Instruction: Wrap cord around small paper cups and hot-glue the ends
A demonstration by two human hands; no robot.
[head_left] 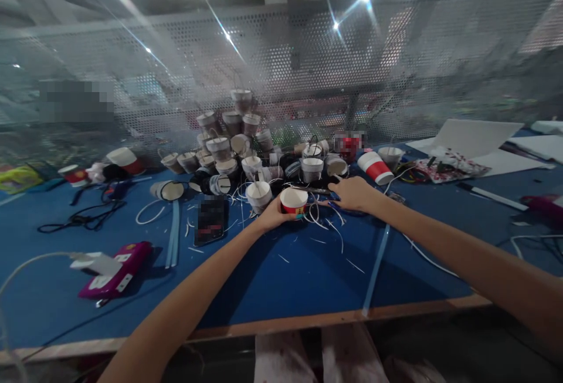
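Observation:
My left hand (pixel 273 216) is wrapped round a red and white paper cup (pixel 294 200), its open mouth facing up. To the right, my right hand (pixel 352 194) is low over the table, fingers closing on something small with dark and blue parts that I cannot make out. A dark, long tool (pixel 313 189) lies just left of those fingers. Thin white wires (pixel 336 233) curl on the table below. Beside my left hand stands a whitish cup (pixel 258 195) with a wire sticking up.
Several whitish cups (pixel 219 148) are piled at the back against a perforated metal screen (pixel 299 43). A phone (pixel 210 220) and a purple power strip (pixel 121 270) with a plug lie left. Clear strips (pixel 376 265), another red-white cup (pixel 375 167) and paper sheets (pixel 479 136) are right.

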